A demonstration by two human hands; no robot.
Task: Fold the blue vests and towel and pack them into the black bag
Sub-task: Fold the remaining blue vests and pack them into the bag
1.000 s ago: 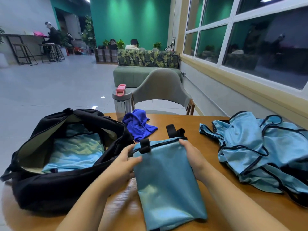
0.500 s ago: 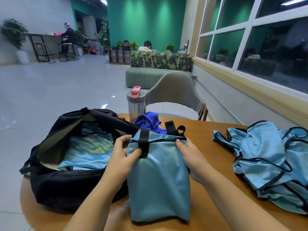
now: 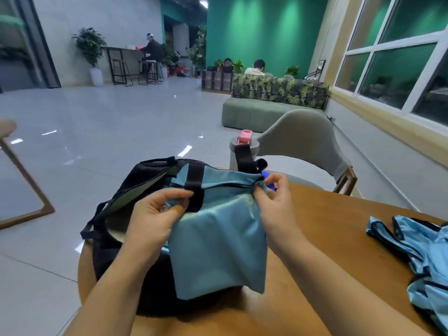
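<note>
Pinching vest [image 3: 218, 238] corners, left hand [image 3: 150, 219] and right hand [image 3: 274, 202] risk unfolding it over bag [image 3: 135, 180].

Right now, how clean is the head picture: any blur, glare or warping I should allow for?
Head view: the folded vest and both hands, left and right, are fairly sharp; the forearms at the bottom edge are soft; ceiling lights glare off the floor; the wide lens bends the window frame; the bag interior is dark.
</note>
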